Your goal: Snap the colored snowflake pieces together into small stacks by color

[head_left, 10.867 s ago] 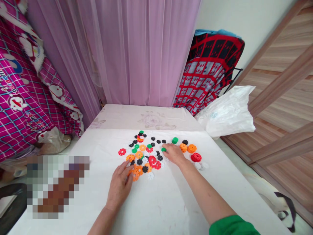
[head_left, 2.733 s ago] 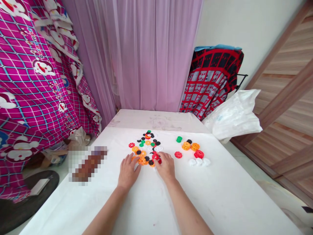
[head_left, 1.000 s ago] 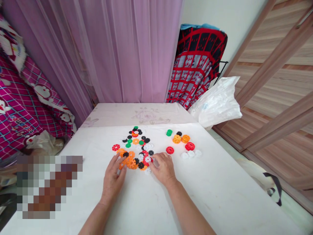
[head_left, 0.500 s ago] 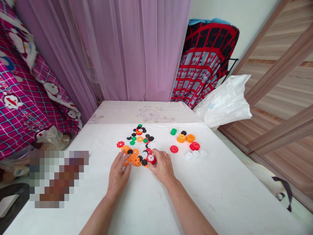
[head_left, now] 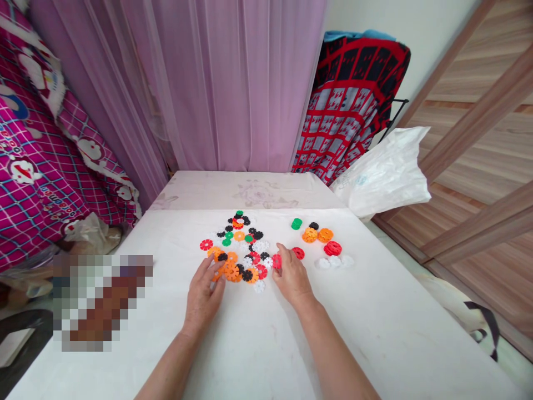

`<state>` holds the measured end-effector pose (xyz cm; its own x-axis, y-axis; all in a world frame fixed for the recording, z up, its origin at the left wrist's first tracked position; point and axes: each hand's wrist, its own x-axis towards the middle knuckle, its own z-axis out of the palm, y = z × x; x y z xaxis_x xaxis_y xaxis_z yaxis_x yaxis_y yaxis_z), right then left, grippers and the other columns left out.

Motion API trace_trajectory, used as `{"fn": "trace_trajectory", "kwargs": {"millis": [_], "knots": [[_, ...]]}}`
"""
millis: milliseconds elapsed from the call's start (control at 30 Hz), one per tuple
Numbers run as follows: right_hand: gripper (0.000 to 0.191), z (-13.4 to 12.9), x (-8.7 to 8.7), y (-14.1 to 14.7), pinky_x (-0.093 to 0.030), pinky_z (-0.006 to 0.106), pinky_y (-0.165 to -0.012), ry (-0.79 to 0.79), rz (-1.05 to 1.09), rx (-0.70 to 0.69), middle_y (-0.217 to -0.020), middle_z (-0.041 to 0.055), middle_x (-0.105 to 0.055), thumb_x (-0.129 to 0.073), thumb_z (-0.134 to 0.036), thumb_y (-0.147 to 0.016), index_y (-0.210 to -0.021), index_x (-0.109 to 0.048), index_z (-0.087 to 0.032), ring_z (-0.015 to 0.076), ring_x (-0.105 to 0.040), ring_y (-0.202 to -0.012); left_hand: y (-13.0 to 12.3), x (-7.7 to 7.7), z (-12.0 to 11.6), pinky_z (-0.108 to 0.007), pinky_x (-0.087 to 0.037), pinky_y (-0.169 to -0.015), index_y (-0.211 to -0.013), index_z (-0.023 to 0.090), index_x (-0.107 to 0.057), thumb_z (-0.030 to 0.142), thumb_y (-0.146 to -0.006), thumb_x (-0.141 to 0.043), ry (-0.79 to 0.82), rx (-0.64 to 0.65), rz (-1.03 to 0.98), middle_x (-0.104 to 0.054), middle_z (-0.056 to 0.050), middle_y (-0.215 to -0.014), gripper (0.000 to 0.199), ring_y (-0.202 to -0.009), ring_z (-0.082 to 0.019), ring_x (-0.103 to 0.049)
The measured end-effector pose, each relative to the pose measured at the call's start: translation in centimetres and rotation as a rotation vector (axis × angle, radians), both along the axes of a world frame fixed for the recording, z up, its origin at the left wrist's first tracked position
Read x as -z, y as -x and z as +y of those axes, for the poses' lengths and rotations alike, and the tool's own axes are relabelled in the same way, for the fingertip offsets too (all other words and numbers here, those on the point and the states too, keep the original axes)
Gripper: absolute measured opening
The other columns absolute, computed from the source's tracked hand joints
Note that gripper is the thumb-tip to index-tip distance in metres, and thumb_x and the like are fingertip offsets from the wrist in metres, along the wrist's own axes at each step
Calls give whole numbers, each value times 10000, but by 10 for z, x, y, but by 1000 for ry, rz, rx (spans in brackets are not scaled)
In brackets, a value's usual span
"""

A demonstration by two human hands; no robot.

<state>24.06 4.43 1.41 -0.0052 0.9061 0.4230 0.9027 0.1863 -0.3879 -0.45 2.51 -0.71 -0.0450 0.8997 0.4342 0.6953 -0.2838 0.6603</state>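
Observation:
Notched plastic snowflake discs in orange, black, white, red and green form a tapering, partly overlapping arrangement [head_left: 232, 270] on the table. At its lower left edge, my left hand [head_left: 205, 289] rests with thumb and fingers apart, touching the orange discs [head_left: 219, 271]. My right hand [head_left: 292, 276] is just off the right edge, its fingers curved but apart. A red disc [head_left: 277, 261] shows between its thumb and forefinger; no firm grip on it is visible. Near the bottom of the arrangement lies a white disc [head_left: 259, 286].
Loose discs lie sorted by colour on the right: green [head_left: 296, 224], black [head_left: 313, 226], orange [head_left: 325, 235], red [head_left: 332, 248] and white [head_left: 335, 261]. A white plastic bag [head_left: 387, 169] stands at the table's right edge. Purple curtains [head_left: 233, 83] hang behind the table [head_left: 250, 344].
My right hand has moved right, away from the discs it covered. The white disc at the bottom and the red disc by its fingers now show. My left hand has stayed nearly still.

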Motion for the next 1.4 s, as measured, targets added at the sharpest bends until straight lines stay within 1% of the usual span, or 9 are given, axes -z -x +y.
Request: {"fn": "trace_trajectory", "kwargs": {"millis": [200,367,667,833,967,1067,1167,1233,1400], "knots": [[588,3,0,-28,-479,352,-808,-43,71,202,-1039,92,-647,-562,-242,-761,-1327,-431,-151,221,-613,-897,0,-1,0,-455,-439,-1068,-1165,225,-667,327,-888,-504,-10,8,20,-561,-116,-1377,337,-1290,-250,-514],[558,10,6,-35,-454,375,-819,-94,74,319,-977,102,-640,-534,-284,-775,-1299,-442,-116,245,-587,-917,0,0,0,-458,-447,-1060,-1147,238,-676,332,-883,-511,-19,0,22,-566,-104,-1374,325,-1264,-253,-536],[518,15,10,-32,-421,361,-807,-64,-56,415,-945,118,-637,-540,-256,-802,-1289,-455,-102,247,-564,-886,-1,-1,-1,-464,-439,-1069,-1143,258,-677,347,-878,-512,2,-7,11,-561,-84,-1386,325,-1283,-254,-519],[521,15,10,-34,-420,376,-863,-58,-69,417,-1014,146,-611,-543,-228,-794,-1289,-476,-82,264,-539,-946,-1,-1,0,-468,-439,-1068,-1138,260,-677,341,-874,-513,-17,2,14,-556,-82,-1387,322,-1276,-263,-524],[303,11,4,-33,-414,358,-875,-121,-109,339,-1063,134,-609,-530,-188,-800,-1079,-641,-150,250,-532,-969,1,0,0,-463,-431,-1077,-1153,255,-674,334,-876,-508,-12,9,21,-552,-88,-1388,333,-1268,-265,-531],[196,5,-4,-25,-407,301,-728,-9,-143,313,-887,80,-651,-509,-180,-828,-871,-699,-201,201,-563,-801,1,0,0,-462,-437,-1070,-1152,259,-675,336,-876,-507,-7,8,17,-550,-86,-1390,332,-1267,-261,-532],[203,-2,-12,-15,-340,268,-582,194,-158,344,-760,39,-670,-513,-217,-849,-787,-706,-235,154,-564,-639,1,0,0,-449,-456,-1052,-1145,263,-677,340,-874,-511,-6,9,9,-545,-79,-1398,327,-1265,-254,-533],[206,-5,-14,-12,-308,258,-548,266,-173,366,-749,29,-690,-517,-235,-854,-775,-707,-247,137,-571,-596,0,-1,0,-446,-465,-1040,-1139,260,-679,346,-873,-514,-3,8,7,-548,-81,-1395,324,-1267,-256,-531],[233,-8,-16,-20,-315,266,-545,306,-186,418,-816,54,-725,-486,-243,-883,-855,-718,-254,153,-608,-613,0,-3,1,-443,-464,-1043,-1128,258,-680,357,-869,-516,-10,14,11,-562,-85,-1379,322,-1256,-257,-542]]}}
